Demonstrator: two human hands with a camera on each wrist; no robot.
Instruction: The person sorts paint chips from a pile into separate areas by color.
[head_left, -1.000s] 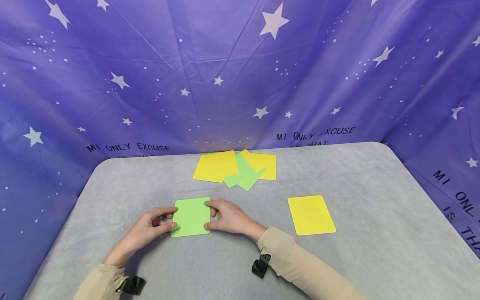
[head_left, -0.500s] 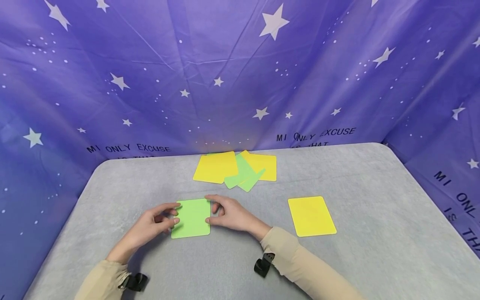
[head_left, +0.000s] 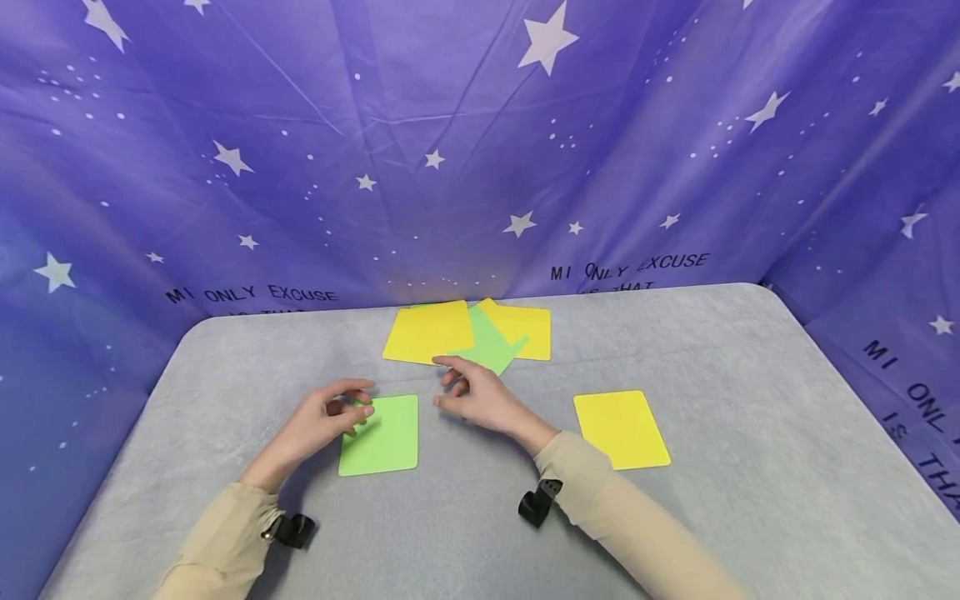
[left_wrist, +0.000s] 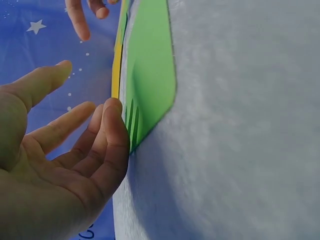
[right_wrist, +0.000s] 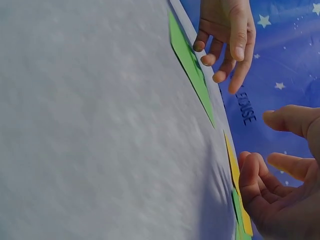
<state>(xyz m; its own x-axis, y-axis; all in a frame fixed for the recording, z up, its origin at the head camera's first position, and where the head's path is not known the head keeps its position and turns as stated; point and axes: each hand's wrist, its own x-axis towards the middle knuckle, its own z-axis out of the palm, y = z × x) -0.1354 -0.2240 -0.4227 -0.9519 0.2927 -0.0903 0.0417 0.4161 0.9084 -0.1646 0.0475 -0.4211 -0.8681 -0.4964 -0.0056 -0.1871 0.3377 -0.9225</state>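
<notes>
A square green card [head_left: 388,442] lies flat on the grey table, left of the middle in the head view. My left hand [head_left: 324,423] hovers over its upper left corner, fingers relaxed and holding nothing; its shadow falls on the card in the left wrist view. Up and to the right of that card, my right hand [head_left: 483,400] is in the air with thumb and forefinger apart, near the pile. In the right wrist view both hands, the right [right_wrist: 285,175] and the left [right_wrist: 230,35], are bare. The pile's green cards [head_left: 491,346] are partly hidden behind the right hand.
Yellow cards [head_left: 431,329] overlap the green ones in the pile at the table's back edge. A single yellow card [head_left: 621,429] lies to the right, beside the right forearm. A purple curtain with stars [head_left: 420,125] hangs behind the table [head_left: 765,400].
Both hands have let go of the green card's edges and risen. The right hand has moved toward the pile at the back; the left has shifted slightly up and right. The card stays put.
</notes>
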